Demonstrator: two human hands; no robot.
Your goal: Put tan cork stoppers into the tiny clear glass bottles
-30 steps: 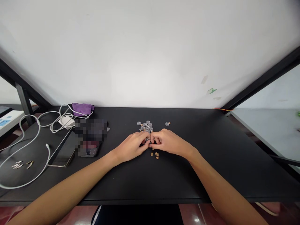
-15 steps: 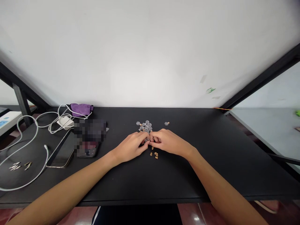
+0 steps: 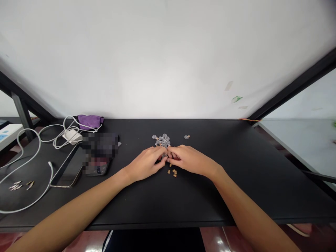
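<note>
My left hand and my right hand meet fingertip to fingertip at the middle of the black table. Both pinch together on a tiny clear piece between them, too small to name. Just beyond the fingers lies a heap of small clear round pieces. Several small brown stopper-like bits lie on the table under my right hand. One clear piece with a brown end lies apart, to the right of the heap.
At the left lie a phone, a blurred dark object, a white cable with charger, a purple pouch and small metal bits. A white wall stands behind the table. A grey surface lies to the right.
The hands stay together at the same spot with only slight finger movement. The view has shifted a little.
</note>
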